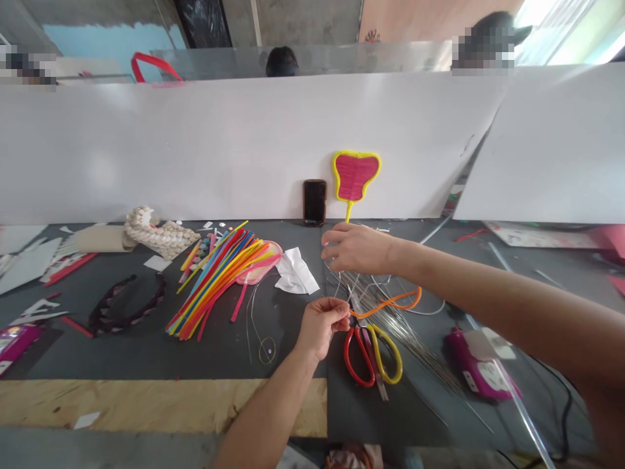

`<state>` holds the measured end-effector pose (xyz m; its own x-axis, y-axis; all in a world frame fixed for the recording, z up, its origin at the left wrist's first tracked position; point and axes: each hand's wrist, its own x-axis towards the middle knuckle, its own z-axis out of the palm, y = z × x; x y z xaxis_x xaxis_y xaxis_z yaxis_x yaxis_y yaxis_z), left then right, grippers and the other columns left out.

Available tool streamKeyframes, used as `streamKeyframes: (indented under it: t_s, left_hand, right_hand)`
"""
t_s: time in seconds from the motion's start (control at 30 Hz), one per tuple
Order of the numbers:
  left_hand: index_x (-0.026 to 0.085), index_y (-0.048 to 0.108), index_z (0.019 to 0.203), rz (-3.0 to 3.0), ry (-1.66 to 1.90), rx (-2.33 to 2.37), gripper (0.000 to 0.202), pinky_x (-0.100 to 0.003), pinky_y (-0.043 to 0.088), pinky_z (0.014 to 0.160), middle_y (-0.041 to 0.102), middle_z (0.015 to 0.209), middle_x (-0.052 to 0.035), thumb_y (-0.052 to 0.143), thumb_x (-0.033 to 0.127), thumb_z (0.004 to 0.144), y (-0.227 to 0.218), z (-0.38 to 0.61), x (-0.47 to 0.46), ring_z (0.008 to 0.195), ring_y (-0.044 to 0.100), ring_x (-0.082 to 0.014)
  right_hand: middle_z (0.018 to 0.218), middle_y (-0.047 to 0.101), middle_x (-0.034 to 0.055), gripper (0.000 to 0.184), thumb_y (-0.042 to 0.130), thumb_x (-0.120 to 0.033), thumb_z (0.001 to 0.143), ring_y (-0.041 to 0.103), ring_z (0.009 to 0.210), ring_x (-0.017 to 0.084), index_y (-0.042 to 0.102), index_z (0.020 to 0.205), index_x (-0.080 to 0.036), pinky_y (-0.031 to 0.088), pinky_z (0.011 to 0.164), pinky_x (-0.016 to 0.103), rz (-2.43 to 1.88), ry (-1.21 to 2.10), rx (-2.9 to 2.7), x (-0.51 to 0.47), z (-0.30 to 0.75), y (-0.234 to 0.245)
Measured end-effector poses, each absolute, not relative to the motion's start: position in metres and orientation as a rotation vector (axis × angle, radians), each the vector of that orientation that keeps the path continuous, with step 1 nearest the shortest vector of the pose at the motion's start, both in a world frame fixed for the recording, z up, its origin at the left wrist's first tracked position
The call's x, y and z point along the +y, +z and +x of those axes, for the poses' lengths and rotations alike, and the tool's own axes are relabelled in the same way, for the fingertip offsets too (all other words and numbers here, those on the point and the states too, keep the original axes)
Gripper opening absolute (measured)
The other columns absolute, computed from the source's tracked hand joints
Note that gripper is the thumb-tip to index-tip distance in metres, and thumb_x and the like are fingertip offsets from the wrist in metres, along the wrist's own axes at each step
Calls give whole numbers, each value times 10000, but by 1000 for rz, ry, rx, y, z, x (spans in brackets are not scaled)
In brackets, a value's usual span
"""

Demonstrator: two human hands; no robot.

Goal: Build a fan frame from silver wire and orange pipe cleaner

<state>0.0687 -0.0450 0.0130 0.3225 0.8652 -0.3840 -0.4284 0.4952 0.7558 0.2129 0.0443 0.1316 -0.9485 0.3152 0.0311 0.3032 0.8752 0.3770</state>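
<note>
My left hand [323,326] is closed, thumb and fingertips pinching the end of a thin orange strip [390,303]. The strip runs to the right and bends back in a loop above the wires. My right hand [359,249] hovers farther back, fingers apart and slightly curled, with nothing visible in them. Just behind it, a fan-shaped piece [357,176] with a magenta face and yellow rim leans upright against the white board. Scissors [359,358] with one red and one yellow handle lie below the strip, by a bundle of thin metal wires [405,329].
Left of my hands lie a bundle of coloured strips [219,280], crumpled white paper [295,272] and a dark braided headband [127,306]. A phone [315,202] leans on the white board [234,143]. A purple device [481,368] with a cable sits at right. People are behind the board.
</note>
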Motion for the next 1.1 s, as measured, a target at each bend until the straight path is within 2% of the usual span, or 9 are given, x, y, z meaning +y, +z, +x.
streamKeyframes:
  t_s: [0.17,0.37,0.6,0.83,0.9,0.97,1.03,1.1]
  left_hand:
    - [116,663,620,594,894,857,236,-203,446,458,594,525,2,806,276,520,13,69,-45,444,519,-69]
    - [116,663,629,590,897,844,220,-195,447,461,600,535,-1,799,262,537,12,67,-45,452,524,-67]
    - [116,665,636,551,907,844,215,-185,441,460,603,536,-3,803,240,526,11,65,-42,462,526,-66]
    - [113,661,627,534,906,832,218,-185,433,450,601,530,-3,803,248,530,14,65,-42,449,515,-62]
    - [112,659,632,525,912,844,218,-181,433,451,604,534,-2,801,247,535,13,64,-41,446,515,-59]
    - [114,653,635,495,935,859,215,-176,436,462,602,534,3,798,243,543,13,63,-39,448,518,-54]
    - [119,648,644,441,982,868,215,-168,439,480,602,544,11,797,238,546,13,60,-36,464,526,-49]
    - [125,643,657,391,1035,873,221,-159,443,497,606,561,16,798,232,542,14,57,-33,486,534,-46]
  right_hand:
    - [678,639,-15,193,608,-80,768,482,956,180,629,648,-229,329,816,321,456,629,2991,44,212,129]
    - [670,631,-14,200,552,-106,819,475,945,178,620,670,-221,314,864,332,366,677,3012,48,212,126]
    - [688,632,-14,204,579,-106,789,466,964,196,621,635,-232,328,836,338,329,720,3029,50,214,129]
    - [642,625,-23,231,543,-61,788,490,930,187,629,666,-237,299,920,383,351,783,3052,51,212,120]
    - [741,662,-17,230,528,-66,804,489,978,189,650,748,-252,311,923,386,377,770,3068,50,211,122]
    - [979,672,-6,262,517,-79,822,465,1070,197,649,932,-276,337,919,383,453,744,3126,46,212,130]
    - [1207,588,5,369,497,-82,836,418,1159,216,579,1128,-292,361,921,395,648,715,3219,38,216,141]
    - [1261,550,28,421,479,-76,839,398,1189,241,532,1205,-280,377,927,421,999,676,3329,24,222,149]
